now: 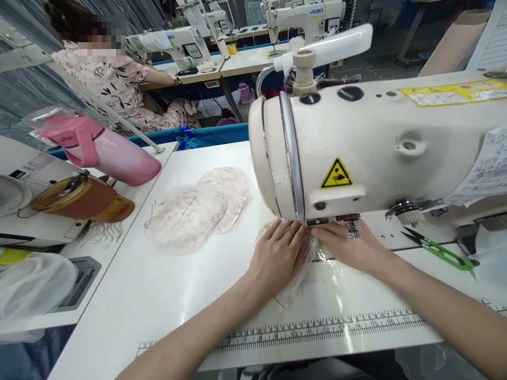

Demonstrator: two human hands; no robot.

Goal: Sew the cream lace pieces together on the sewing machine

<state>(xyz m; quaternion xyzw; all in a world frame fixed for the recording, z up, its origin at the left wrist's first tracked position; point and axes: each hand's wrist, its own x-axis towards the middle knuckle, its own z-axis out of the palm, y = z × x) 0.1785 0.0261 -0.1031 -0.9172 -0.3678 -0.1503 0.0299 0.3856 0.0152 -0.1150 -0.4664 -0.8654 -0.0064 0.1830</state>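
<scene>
A cream sewing machine stands over the work, its head hiding the needle area. My left hand lies on a pale lace piece just left of the needle area, fingers bent and pressing it to the table. Close by on the right, my right hand reaches under the machine head, its fingertips at the edge of the same fabric and partly hidden. Two round pale lace pieces with loose dark threads lie overlapping on the table to the left.
Green thread snips lie right of my right hand. A printed ruler runs along the front edge. At left are a pink bottle and a brown-sleeved jar. Another person sits beyond, near other sewing machines.
</scene>
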